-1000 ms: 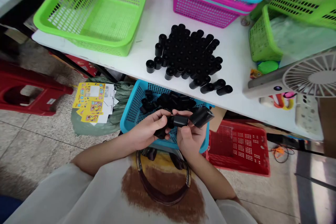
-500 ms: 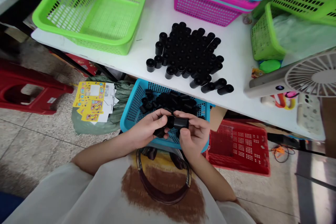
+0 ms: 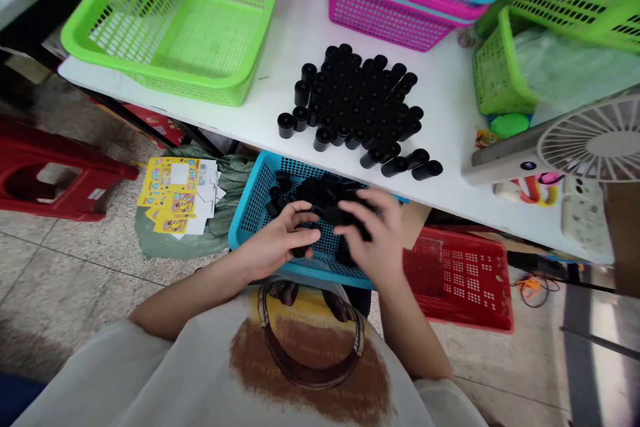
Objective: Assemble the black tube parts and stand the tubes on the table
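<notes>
The left hand (image 3: 277,243) is curled shut on a black tube (image 3: 301,252) over the blue basket (image 3: 245,233). The right hand (image 3: 375,230) is open, just above a pile of black tubes (image 3: 325,193) in the basket. More tubes (image 3: 350,107) stand on the white table (image 3: 260,127).

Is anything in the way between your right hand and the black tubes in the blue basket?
No, nothing visible is in the way. The right hand is right above the black plastic tubes in the blue basket. It is blurred, so I cannot tell whether it touches them.
</notes>
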A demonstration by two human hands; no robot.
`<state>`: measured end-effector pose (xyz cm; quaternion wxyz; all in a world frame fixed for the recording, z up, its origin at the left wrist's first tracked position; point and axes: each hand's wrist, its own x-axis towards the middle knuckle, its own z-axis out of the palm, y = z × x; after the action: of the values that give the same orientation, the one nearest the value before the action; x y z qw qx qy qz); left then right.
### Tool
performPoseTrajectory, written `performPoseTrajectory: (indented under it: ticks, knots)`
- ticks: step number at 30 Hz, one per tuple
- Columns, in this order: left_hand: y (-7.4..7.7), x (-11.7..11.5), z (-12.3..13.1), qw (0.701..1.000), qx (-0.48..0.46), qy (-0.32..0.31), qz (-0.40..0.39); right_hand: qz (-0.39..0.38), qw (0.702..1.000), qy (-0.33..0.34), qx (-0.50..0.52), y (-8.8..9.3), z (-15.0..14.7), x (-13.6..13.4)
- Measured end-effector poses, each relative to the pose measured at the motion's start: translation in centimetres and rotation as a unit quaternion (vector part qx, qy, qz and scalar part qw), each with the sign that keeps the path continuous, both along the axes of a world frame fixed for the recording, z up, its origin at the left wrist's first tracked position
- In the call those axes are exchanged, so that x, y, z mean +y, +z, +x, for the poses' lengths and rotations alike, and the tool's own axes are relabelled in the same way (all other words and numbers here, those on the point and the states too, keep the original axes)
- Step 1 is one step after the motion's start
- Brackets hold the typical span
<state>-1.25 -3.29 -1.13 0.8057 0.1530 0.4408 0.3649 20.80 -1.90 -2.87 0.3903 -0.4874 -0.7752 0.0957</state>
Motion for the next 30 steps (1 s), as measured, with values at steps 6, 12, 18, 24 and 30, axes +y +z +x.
performPoseTrajectory:
  ticks: [6,12,18,24,30]
  knots:
    - [0.7,1.0,-4.3,0.981,0.081,0.177,-0.016,0.046,0.946,-0.293,-0.134,-0.3,7.4,5.3]
    - [1.9,2.1,-7.5,0.950,0.064,0.283,-0.118,0.003,0.946,-0.301,-0.124,-1.0,7.4,6.7]
    - [1.8,2.3,-7.1,0.935,0.062,0.334,-0.098,0.064,0.976,-0.145,-0.150,-0.3,0.6,4.2]
    - [1.3,2.5,-6.1,0.926,0.077,0.365,-0.052,-0.195,0.875,0.248,-0.368,-3.8,-5.6,4.9]
    - [0.8,2.2,-6.6,0.932,0.087,0.349,-0.036,-0.290,0.841,0.277,-0.364,-5.6,-6.3,5.3]
